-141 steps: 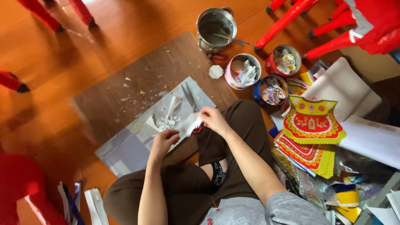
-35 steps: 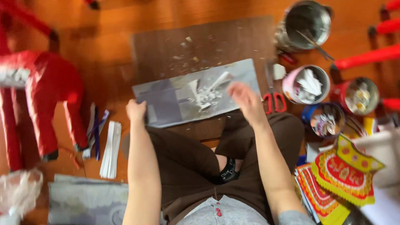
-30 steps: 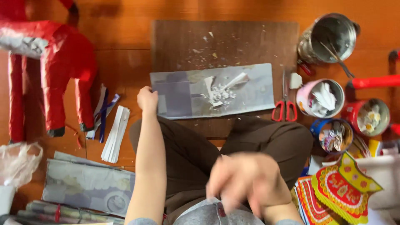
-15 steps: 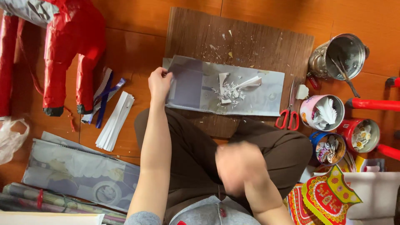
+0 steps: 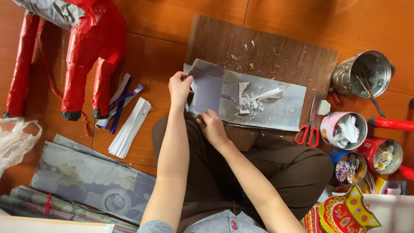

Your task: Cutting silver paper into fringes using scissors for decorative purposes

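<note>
Pinching the left end of the grey paper sheet (image 5: 258, 101) with both hands, I sit cross-legged on the orange floor (image 5: 172, 26), the sheet lying across a brown board (image 5: 276, 47) in front of my knees. My left hand (image 5: 180, 88) is closed on the sheet's upper left edge, fingers curled over it; my right hand (image 5: 212, 127) grips the lower left edge just beside it, thumb and fingers pressed together on the paper. A small heap of white paper shavings (image 5: 252, 100) rests near the middle of the sheet — so I judge any lift or fold at this end should be slow and level, or the scraps will slide off. Keeping the two grips even should stop the edge from creasing crooked. Red-handled scissors (image 5: 307, 129) lie at the sheet's right end, near tins of trimmings (image 5: 344, 129). To my left stand a red paper horse (image 5: 82, 47), a stack of white strips (image 5: 129, 127) and rolled printed paper (image 5: 86, 181).
</note>
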